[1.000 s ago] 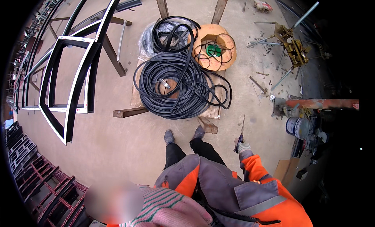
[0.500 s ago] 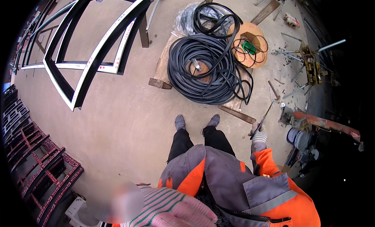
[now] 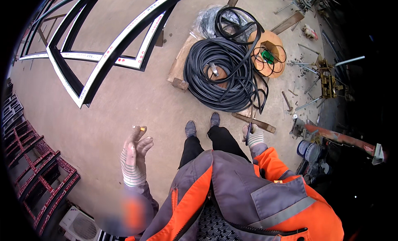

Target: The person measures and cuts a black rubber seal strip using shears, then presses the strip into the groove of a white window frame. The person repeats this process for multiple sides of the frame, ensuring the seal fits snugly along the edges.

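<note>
My left hand (image 3: 136,152), in a striped knit glove, is raised over the floor to the left of my legs. A cigarette (image 3: 139,127) with an orange filter is pinched between its fingers, and the other fingers are loosely curled. On the right, my gloved right hand (image 3: 256,137) grips a long, thin, dark pointed tool (image 3: 249,131), whose exact kind I cannot make out. Its tip points away from me, toward a large coil of black rubber-like strip (image 3: 199,87). The coil rests on a low wooden stand (image 3: 178,71) beyond my feet.
A wooden spool (image 3: 282,54) with a green piece inside stands beside the coil, near clear plastic wrap (image 3: 205,23). Black-and-white frames (image 3: 97,77) stand at far left, red-patterned frames (image 3: 45,170) at near left. Metal stands (image 3: 327,79), a hammer (image 3: 287,101) and buckets (image 3: 309,150) are at right.
My left hand has moved from close by my body out over the floor, now showing the cigarette. My right hand has shifted left with the tool, which points more directly away from me.
</note>
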{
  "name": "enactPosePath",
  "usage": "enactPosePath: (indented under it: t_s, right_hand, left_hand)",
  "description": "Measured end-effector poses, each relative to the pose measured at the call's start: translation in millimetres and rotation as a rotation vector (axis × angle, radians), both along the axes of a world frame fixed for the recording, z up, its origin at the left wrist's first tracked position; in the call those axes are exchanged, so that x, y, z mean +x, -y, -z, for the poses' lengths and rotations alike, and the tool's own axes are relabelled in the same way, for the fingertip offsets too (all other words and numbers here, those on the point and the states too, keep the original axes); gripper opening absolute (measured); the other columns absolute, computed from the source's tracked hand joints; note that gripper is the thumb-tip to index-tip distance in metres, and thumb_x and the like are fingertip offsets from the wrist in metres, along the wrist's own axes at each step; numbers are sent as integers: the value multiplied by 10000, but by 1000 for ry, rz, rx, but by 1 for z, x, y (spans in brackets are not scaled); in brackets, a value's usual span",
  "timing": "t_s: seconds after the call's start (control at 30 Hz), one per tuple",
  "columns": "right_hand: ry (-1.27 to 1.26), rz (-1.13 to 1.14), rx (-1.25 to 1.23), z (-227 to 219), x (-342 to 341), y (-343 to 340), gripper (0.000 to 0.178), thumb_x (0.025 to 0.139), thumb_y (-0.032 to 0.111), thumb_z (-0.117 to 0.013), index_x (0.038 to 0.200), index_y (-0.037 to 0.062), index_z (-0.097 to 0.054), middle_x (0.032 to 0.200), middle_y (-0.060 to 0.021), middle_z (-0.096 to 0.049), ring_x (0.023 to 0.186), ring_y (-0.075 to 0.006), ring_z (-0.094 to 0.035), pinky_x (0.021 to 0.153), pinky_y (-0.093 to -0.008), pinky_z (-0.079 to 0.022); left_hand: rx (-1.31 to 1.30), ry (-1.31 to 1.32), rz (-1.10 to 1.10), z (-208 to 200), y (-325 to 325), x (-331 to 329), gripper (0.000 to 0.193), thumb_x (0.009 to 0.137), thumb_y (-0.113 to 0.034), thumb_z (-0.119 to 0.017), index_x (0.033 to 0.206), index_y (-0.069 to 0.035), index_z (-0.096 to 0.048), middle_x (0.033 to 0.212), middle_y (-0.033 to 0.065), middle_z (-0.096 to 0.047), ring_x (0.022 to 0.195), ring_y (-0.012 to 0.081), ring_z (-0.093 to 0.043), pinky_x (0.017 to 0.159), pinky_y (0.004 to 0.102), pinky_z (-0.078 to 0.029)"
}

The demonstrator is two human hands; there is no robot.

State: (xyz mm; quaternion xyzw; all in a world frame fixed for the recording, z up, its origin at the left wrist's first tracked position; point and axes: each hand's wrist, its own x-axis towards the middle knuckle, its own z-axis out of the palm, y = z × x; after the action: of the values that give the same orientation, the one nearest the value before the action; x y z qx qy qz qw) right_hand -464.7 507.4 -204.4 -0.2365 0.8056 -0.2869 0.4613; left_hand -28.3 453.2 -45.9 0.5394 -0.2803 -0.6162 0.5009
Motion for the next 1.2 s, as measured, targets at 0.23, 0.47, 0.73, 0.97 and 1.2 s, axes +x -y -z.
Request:
enactPosePath:
  t_s: [0.23, 0.47, 0.73, 0.97, 1.2]
  right_hand:
    - [29, 35, 75, 19, -20, 25, 219, 913, 242, -677, 901, 45, -584, 582, -28, -547, 435, -127, -515, 404, -281, -477]
    - [79, -54, 131, 74, -33, 95, 178, 910, 225, -669, 938, 67, -593, 583, -6, -526, 434, -118, -498, 397, -287, -453]
    - [-221, -617, 141, 119, -18, 226, 239, 860, 261, -714, 883, 48, -610, 678, -48, -576, 626, -144, -487, 637, -316, -465]
    - [-226, -804, 260, 210, 24, 334, 338, 881, 382, -642, 1074, 105, -630, 1009, -184, -695, 996, -400, -639, 858, -454, -507]
    - [-162, -599, 131, 296, 102, 403, 373, 912, 380, -622, 1139, 84, -630, 1047, -206, -693, 1004, -397, -646, 856, -450, -506]
  left_hand:
    - [485, 463, -14, 99, -21, 4, 395, 995, -200, -530, 1331, 3, -568, 1112, 167, -692, 875, 155, -663, 811, 282, -526]
    - [275, 657, -33, 124, 93, -68, 335, 989, -195, -560, 1230, 27, -625, 1134, 155, -681, 984, 191, -650, 889, 323, -510]
    - [182, 983, 87, 205, 232, -137, 311, 950, -251, -593, 1125, -9, -681, 1118, 202, -651, 1040, 331, -633, 931, 404, -489]
    - [360, 1401, 165, 243, 249, -177, 261, 950, -274, -575, 991, -47, -697, 962, 161, -683, 872, 331, -653, 803, 423, -518]
    - [199, 1380, 116, 242, 257, -176, 118, 932, -125, -579, 914, -50, -669, 906, 154, -678, 809, 334, -648, 743, 407, -521]
